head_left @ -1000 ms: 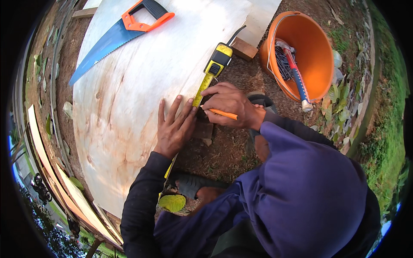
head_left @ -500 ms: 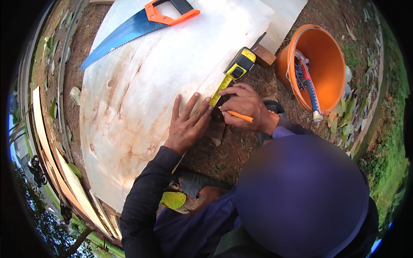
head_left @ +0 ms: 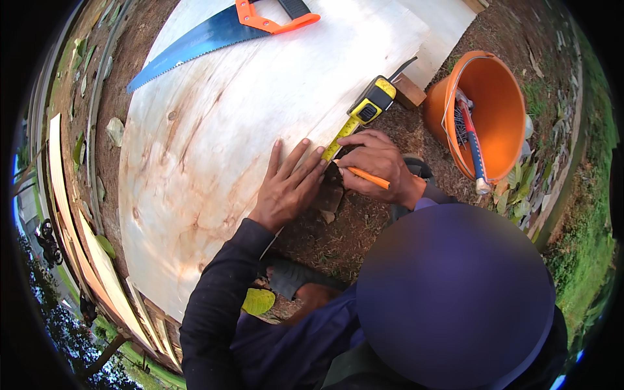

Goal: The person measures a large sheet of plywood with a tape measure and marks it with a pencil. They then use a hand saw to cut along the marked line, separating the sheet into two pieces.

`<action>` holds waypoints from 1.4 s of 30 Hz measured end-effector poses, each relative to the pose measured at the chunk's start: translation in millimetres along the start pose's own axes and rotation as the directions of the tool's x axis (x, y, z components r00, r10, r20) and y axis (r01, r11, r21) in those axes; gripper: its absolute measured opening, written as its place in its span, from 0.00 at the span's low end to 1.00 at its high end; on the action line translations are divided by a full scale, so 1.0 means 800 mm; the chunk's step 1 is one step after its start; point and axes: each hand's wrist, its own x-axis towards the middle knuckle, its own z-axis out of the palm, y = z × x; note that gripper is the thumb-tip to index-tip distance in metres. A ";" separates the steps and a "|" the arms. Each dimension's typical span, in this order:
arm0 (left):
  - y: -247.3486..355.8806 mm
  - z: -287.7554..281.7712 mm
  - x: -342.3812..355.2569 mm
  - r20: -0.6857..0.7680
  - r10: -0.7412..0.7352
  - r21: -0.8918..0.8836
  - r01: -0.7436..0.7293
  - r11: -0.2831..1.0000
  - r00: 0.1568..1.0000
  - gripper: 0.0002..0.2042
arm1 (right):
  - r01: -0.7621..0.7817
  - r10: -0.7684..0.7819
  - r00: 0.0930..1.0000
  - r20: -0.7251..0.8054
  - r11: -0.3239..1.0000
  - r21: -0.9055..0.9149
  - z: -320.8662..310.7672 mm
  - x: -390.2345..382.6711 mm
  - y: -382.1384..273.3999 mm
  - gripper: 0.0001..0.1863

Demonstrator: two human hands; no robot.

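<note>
Head view: right hand [head_left: 377, 166] fingers clenching pencil [head_left: 368, 176] (left hand [head_left: 286, 192] flat), saw [head_left: 221, 32] beyond.

The person wears a dark navy long-sleeved top; its left sleeve [head_left: 218, 286] runs snug down to the wrist and wrinkles at the elbow. A purple-blue cloth covers the shoulders at 5 o'clock. The left hand [head_left: 286, 188] and right hand [head_left: 377, 162] are bare, without gloves. A dark band shows at the right wrist.
</note>
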 end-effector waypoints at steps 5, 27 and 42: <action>0.003 -0.002 0.003 -0.017 -0.017 -0.043 0.017 0.999 1.000 0.17 | -0.009 0.009 1.000 0.027 1.000 -0.006 -0.003 0.001 0.000 0.06; -0.001 -0.001 -0.001 0.031 -0.015 -0.037 0.016 0.999 0.999 0.20 | -0.009 0.011 0.999 0.035 0.999 -0.046 0.001 0.003 -0.002 0.06; 0.002 -0.003 0.003 0.027 -0.015 -0.049 0.016 0.999 1.000 0.19 | -0.008 0.008 1.000 0.023 1.000 -0.021 0.000 0.002 -0.002 0.05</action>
